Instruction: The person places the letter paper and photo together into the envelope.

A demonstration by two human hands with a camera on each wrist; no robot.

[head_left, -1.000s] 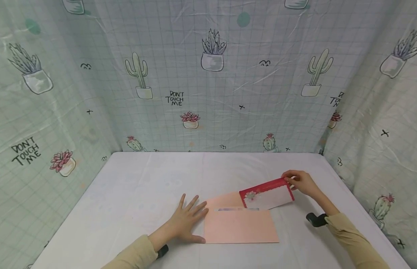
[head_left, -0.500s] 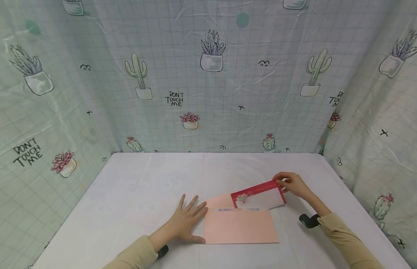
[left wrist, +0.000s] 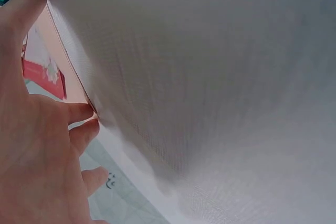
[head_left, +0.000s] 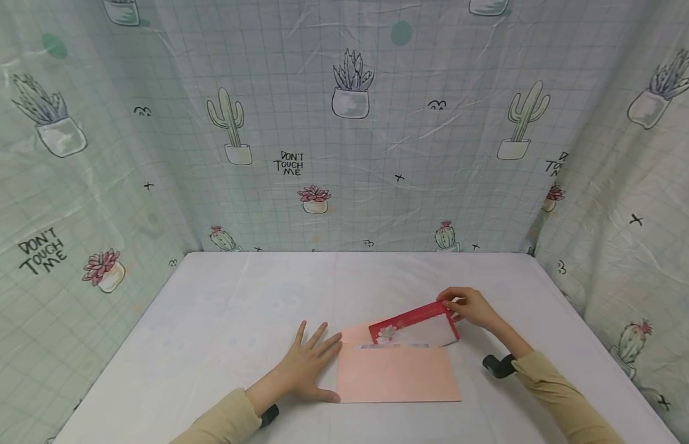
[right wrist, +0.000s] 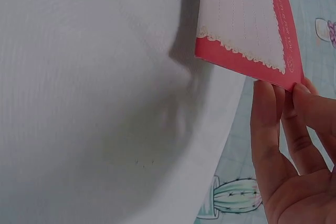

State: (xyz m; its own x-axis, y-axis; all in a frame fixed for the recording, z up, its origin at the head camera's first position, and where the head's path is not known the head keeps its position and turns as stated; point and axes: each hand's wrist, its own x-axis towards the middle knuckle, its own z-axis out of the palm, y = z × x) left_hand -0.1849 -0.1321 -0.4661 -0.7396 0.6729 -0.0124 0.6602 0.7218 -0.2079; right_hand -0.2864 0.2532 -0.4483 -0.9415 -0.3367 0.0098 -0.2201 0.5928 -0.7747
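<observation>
A peach envelope point(head_left: 398, 375) lies on the white table with its flap point(head_left: 355, 333) folded back at the far side. My left hand point(head_left: 306, 365) is spread flat, its thumb and fingertips at the envelope's left edge. A red-bordered card point(head_left: 424, 332) with white flowers and a lined white panel stands tilted over the envelope's mouth, its lower left part hidden behind the front. My right hand point(head_left: 467, 306) pinches the card's upper right corner between thumb and fingers, plain in the right wrist view, where the card point(right wrist: 239, 22) shows lace-like trim.
The white table point(head_left: 250, 308) carries the envelope near its front middle. A printed cloth point(head_left: 400, 172) with cacti and succulents hangs behind and at both sides. A dark wrist camera point(head_left: 498, 366) is strapped by the right sleeve.
My right hand has moved left and slightly toward me, bringing the card further over the envelope and lower behind its front edge. The left hand stays in place.
</observation>
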